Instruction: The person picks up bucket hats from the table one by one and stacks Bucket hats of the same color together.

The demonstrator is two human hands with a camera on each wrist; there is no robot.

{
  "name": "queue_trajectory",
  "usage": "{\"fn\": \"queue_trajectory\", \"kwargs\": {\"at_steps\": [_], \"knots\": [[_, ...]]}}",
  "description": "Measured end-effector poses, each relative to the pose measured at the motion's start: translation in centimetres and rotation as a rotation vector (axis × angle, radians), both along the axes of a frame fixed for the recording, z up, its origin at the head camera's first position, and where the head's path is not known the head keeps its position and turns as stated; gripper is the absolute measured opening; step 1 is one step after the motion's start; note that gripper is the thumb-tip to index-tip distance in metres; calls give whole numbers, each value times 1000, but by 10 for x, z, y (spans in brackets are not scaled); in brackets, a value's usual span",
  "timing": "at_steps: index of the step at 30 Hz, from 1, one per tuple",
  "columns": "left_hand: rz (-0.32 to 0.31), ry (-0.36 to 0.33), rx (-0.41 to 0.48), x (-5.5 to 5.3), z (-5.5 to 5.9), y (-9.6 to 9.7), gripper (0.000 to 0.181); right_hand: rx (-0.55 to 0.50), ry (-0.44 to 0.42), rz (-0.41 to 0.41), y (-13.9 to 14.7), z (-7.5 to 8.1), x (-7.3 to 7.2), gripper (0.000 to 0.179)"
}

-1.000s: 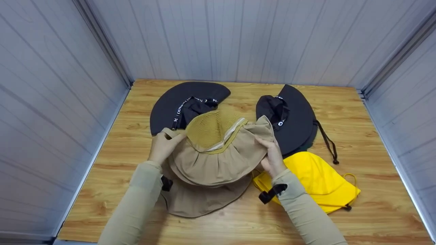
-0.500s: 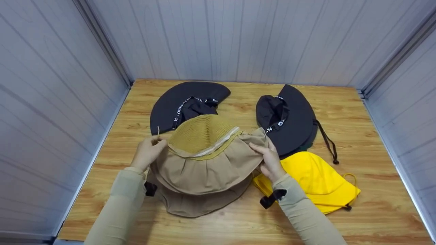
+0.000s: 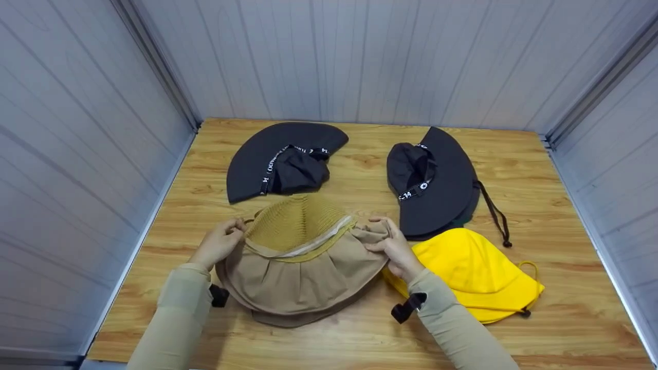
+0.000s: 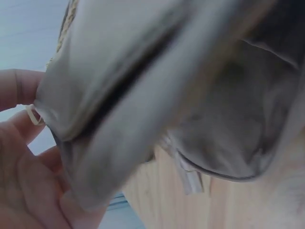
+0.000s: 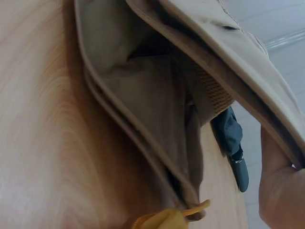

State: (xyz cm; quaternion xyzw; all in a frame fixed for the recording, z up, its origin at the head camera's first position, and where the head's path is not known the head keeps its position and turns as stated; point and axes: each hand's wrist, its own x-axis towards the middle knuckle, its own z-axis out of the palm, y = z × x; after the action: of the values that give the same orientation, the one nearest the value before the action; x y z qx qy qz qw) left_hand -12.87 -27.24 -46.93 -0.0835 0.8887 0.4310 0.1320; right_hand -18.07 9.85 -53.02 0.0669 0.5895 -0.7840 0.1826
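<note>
A beige sun hat (image 3: pixel 303 285) with a straw-coloured woven crown and a wide pleated brim is held low in front of me. My left hand (image 3: pixel 218 244) pinches its brim at the left between thumb and fingers; the left wrist view shows the fabric (image 4: pixel 109 57) close up. On the right side, my right hand (image 3: pixel 398 249) grips the gathered brim, thumb on top. Beneath lies another beige brim (image 3: pixel 290 320), mostly hidden by the held hat. The right wrist view shows a gap between the upper brim (image 5: pixel 228 62) and the lower brim (image 5: pixel 138 102).
A yellow hat (image 3: pixel 465 267) with a cord lies right beside my right wrist. Behind, a dark hat (image 3: pixel 280 141) sits at the left and dark stacked hats (image 3: pixel 452 180) with a hanging cord at the right. Panelled walls (image 3: pixel 339 56) border the wooden table (image 3: pixel 565 267) on three sides.
Both hands have brought the beige hat down and leftward, over the lower beige brim, which it now covers more. The dark hat's crown at the back left is now uncovered.
</note>
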Motion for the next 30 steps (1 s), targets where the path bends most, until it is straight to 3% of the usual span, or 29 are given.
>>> {"fn": "queue_trajectory", "kwargs": {"at_steps": [8,13,19,25,30], "knots": [[-38,-48,-18,2,-18,-5,33,133,-10,22,-2,-12,5,58],[-50,-30,-40,1,-27,-3,28,233,29,1,-5,-15,5,53],[-57,-11,-108,-3,-36,1,28,358,70,40,-6,-20,3,59],[-51,-46,-146,-4,-44,3,32,390,59,80,-7,-24,4,60],[-43,-35,-164,-3,-49,3,31,390,58,96,-8,-28,5,59]]}}
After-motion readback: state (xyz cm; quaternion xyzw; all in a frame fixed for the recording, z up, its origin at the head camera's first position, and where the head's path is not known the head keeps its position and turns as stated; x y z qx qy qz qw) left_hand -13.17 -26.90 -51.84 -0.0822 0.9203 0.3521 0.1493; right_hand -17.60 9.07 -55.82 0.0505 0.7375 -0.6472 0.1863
